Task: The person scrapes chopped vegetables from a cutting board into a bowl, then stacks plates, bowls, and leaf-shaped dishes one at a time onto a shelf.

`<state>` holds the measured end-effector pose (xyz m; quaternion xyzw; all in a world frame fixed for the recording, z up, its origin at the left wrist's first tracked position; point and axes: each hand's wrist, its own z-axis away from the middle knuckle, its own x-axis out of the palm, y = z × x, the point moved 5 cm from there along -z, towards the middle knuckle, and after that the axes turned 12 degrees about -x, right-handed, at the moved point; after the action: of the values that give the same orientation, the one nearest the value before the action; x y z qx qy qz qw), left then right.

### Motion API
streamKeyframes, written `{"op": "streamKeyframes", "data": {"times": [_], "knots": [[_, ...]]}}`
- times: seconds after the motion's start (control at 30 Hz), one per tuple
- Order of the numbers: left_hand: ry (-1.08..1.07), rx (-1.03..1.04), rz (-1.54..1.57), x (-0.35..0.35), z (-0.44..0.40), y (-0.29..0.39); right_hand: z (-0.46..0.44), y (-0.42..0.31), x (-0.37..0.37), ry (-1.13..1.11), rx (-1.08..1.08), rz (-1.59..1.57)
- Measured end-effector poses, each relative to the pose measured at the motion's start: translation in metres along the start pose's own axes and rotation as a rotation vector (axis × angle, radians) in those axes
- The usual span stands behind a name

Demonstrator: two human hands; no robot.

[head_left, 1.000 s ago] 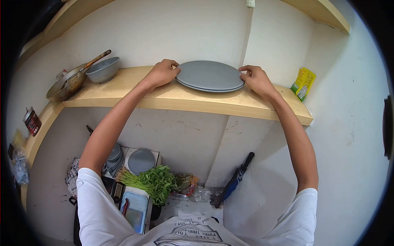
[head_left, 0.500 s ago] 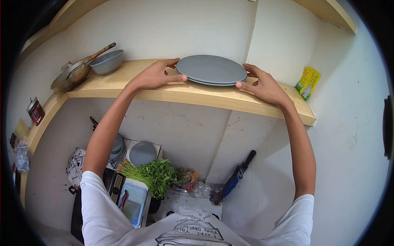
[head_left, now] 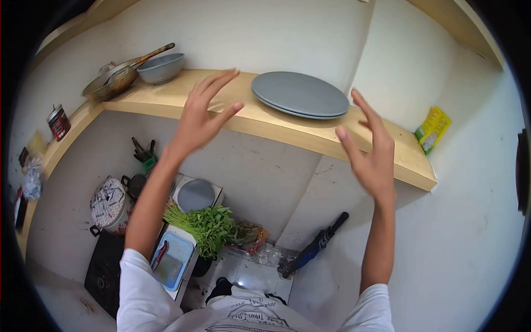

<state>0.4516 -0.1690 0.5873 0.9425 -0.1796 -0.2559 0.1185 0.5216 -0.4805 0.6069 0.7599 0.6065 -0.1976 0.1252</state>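
Note:
Two grey plates [head_left: 301, 94] lie stacked on the wooden shelf [head_left: 265, 126], near the wall. My left hand [head_left: 202, 113] is raised in front of the shelf, left of the plates, with its fingers stretched and nothing in it. On the other side, my right hand [head_left: 371, 152] hangs in the air by the right end of the stack, its thumb and fingers apart. Neither hand touches the plates. A grey bowl [head_left: 160, 69] and a worn pan [head_left: 110, 83] with a long-handled utensil stand farther left on the same shelf.
A yellow-green packet [head_left: 433, 130] leans at the shelf's right end. Below are leafy greens [head_left: 207, 227], a blue tray [head_left: 172, 260], a black stove [head_left: 103, 271], a grey plate [head_left: 196, 195] and a folded umbrella [head_left: 315, 246]. A jar [head_left: 58, 123] stands on the left shelf.
Both hands have let go of the stacked plates and drawn back toward me, fingers spread. The plates stay on the shelf. The camera view has shifted and tilted slightly.

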Motion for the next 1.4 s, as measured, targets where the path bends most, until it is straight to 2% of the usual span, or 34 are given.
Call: {"op": "streamKeyframes", "data": {"times": [0.1,0.2,0.33,0.43,0.6,0.73,0.83,0.93,1.07,1.13,1.27,1.37,1.4], "knots": [[0.181,-0.1,0.03,-0.009,0.08,-0.006,0.036,-0.031,0.025,-0.012,-0.049,-0.225],[0.162,-0.322,0.11,0.003,0.155,-0.038,0.076,-0.047,0.079,-0.09,-0.031,-0.468],[0.131,-0.733,0.213,0.019,0.265,-0.113,0.133,-0.06,0.174,-0.239,0.227,-0.736],[0.052,-0.964,0.268,0.009,0.333,-0.152,0.17,-0.074,0.247,-0.385,0.41,-0.882],[0.082,-1.216,0.248,-0.026,0.431,-0.209,0.22,-0.116,0.343,-0.639,0.582,-1.061],[0.058,-1.357,0.234,-0.054,0.472,-0.245,0.261,-0.139,0.412,-0.719,0.659,-1.149],[0.044,-1.394,0.261,-0.068,0.494,-0.275,0.275,-0.146,0.454,-0.794,0.794,-1.133],[0.045,-1.428,0.279,-0.075,0.509,-0.301,0.296,-0.146,0.502,-0.762,0.755,-1.094],[-0.065,-1.454,0.259,-0.079,0.524,-0.337,0.321,-0.136,0.564,-0.705,0.697,-1.046],[-0.132,-1.464,0.263,-0.078,0.518,-0.349,0.323,-0.129,0.587,-0.729,0.821,-1.007],[-0.236,-1.361,0.304,-0.053,0.512,-0.391,0.333,-0.09,0.64,-0.696,0.886,-0.921],[-0.197,-1.295,0.482,-0.014,0.524,-0.44,0.361,-0.043,0.687,-0.682,0.845,-0.831],[-0.221,-1.313,0.456,-0.002,0.523,-0.456,0.359,-0.032,0.692,-0.693,0.823,-0.731]]}}
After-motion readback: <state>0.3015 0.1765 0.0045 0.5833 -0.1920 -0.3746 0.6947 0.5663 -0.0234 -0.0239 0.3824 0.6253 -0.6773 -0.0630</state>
